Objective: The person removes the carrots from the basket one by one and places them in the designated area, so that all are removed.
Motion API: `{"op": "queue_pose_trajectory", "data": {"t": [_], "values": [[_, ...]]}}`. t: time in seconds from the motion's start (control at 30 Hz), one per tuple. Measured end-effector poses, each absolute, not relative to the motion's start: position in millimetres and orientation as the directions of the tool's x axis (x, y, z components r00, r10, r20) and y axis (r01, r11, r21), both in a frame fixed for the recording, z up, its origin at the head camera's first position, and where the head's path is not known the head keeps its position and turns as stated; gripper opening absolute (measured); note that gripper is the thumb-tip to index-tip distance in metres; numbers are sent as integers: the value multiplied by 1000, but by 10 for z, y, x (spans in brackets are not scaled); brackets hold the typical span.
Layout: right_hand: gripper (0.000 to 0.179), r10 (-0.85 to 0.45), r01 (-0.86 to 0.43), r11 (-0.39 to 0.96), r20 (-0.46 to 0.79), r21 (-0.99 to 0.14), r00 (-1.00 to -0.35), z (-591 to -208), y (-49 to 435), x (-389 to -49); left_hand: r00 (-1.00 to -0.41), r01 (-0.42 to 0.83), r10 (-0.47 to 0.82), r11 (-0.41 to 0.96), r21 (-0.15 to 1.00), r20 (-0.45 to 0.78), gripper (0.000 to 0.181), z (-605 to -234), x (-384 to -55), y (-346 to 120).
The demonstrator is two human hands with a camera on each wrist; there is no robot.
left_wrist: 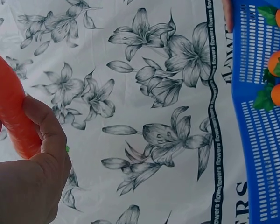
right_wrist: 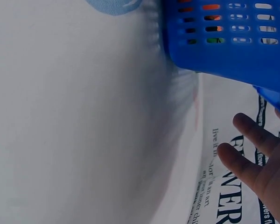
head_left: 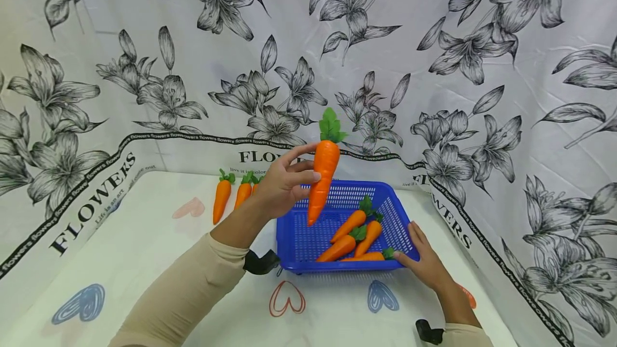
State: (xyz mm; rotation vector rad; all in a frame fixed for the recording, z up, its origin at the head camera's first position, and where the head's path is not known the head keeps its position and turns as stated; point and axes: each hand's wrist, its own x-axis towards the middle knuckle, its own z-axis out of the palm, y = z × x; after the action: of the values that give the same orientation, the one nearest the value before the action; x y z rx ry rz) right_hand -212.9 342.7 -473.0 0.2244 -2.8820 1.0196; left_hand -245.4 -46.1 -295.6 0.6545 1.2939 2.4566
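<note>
My left hand (head_left: 284,183) pinches an orange carrot (head_left: 325,178) with green leaves between thumb and fingers. It hangs leaves-up and slightly tilted above the left half of a blue plastic basket (head_left: 284,268). The left wrist view also has this carrot (left_wrist: 11,112), held in the left hand (left_wrist: 39,154). Several carrots (head_left: 354,224) lie in the basket's right half. At the basket's right front corner is my right hand (head_left: 429,261), its thumb at the rim and its fingers along the outer side. The right wrist view shows spread, mostly straight fingers (right_wrist: 245,165).
Left of the basket more carrots (head_left: 222,200) lie on the white table cover (head_left: 159,240), partly hidden by the left hand and forearm. A white floral curtain (head_left: 289,42) hangs behind and along both sides.
</note>
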Motion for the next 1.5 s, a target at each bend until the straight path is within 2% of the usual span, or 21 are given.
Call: {"op": "queue_pose_trajectory", "data": {"t": [0.23,0.73,1.5], "values": [[91,-110,-158,777,114,-609,-987,-4726,3425,-2122,-877,-19,402,-578,816,264,60,-2965,-2409,-664],[91,-110,-152,772,106,-617,-988,-4702,3398,-2092,-901,72,330,-529,846,283,60,-3008,-2305,-1026],[92,-104,-146,778,104,-611,-989,-4724,3415,-2123,-918,101,277,-526,845,282,56,-3023,-2196,-1410]]}}
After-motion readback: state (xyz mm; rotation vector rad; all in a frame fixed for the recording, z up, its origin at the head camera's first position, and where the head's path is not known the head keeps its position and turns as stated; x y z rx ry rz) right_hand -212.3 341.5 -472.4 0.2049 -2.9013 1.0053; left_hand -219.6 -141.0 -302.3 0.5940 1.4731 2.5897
